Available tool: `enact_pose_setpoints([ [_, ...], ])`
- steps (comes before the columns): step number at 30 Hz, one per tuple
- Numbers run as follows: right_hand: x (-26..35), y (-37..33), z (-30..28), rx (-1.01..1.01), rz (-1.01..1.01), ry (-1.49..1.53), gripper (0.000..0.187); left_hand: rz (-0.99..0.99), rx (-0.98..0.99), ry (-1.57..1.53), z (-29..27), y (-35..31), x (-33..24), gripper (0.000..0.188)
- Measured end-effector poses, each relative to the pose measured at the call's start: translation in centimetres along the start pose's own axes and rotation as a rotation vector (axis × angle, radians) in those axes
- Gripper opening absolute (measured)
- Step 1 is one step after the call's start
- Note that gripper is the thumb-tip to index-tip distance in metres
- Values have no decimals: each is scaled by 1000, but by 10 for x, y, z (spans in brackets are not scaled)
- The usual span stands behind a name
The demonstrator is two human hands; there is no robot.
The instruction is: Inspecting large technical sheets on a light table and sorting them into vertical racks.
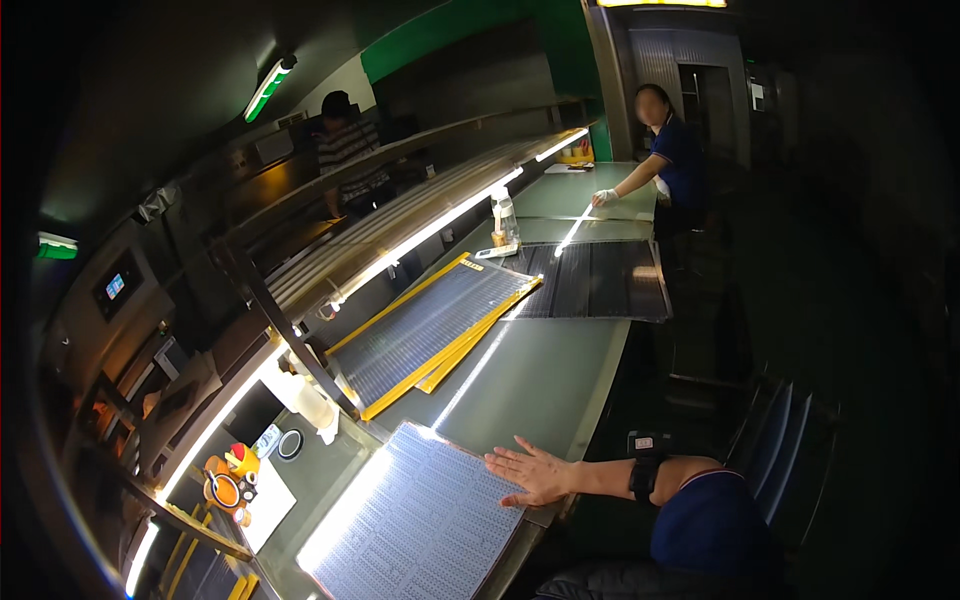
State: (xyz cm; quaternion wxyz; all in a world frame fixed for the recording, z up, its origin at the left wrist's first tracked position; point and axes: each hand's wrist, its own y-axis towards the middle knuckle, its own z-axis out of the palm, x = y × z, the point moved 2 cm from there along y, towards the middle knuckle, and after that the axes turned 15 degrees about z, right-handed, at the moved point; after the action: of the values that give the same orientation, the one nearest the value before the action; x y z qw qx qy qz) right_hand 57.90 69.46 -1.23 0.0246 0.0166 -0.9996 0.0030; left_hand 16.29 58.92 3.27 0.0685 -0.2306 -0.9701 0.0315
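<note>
My right hand (535, 474) lies palm down with its fingers spread, at the right edge of a pale flat panel (415, 520). Rows of small dark marks cover that panel, and a lamp's glare whitens its left side. The fingertips appear to touch its surface, and nothing is gripped. A dark device (645, 475) is strapped round my right forearm. My left hand is out of view. Farther up the bench are dark ribbed sheets with yellow borders (440, 330), overlapping each other. Beyond them a larger dark panel (590, 280) lies flat.
The long grey-green bench (550, 380) runs away from me under a lit shelf rail (430, 240). At left stand white bottles (310, 405), an orange cup (226, 490) and a black ring (290, 445). A gloved co-worker (685, 160) reaches over the far end; another person (350, 150) stands behind the shelf.
</note>
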Motion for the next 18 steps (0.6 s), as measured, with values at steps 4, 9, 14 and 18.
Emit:
enact_pose_setpoints([
  [4, 1, -7, -1, 20, -13, 35, 92, 56, -52, 18, 27, -14, 9, 60],
  [9, 4, -18, -7, -23, -23, 71, 89, 72, -113, -132, 62, -30, 18, 58],
  [14, 4, -32, 11, -180, -50, 159, 86, 202, -258, -82, 95, -44, 25, 58],
  [18, 16, -45, 12, -227, -35, 235, 81, 198, -270, -73, 97, -64, 23, 59],
])
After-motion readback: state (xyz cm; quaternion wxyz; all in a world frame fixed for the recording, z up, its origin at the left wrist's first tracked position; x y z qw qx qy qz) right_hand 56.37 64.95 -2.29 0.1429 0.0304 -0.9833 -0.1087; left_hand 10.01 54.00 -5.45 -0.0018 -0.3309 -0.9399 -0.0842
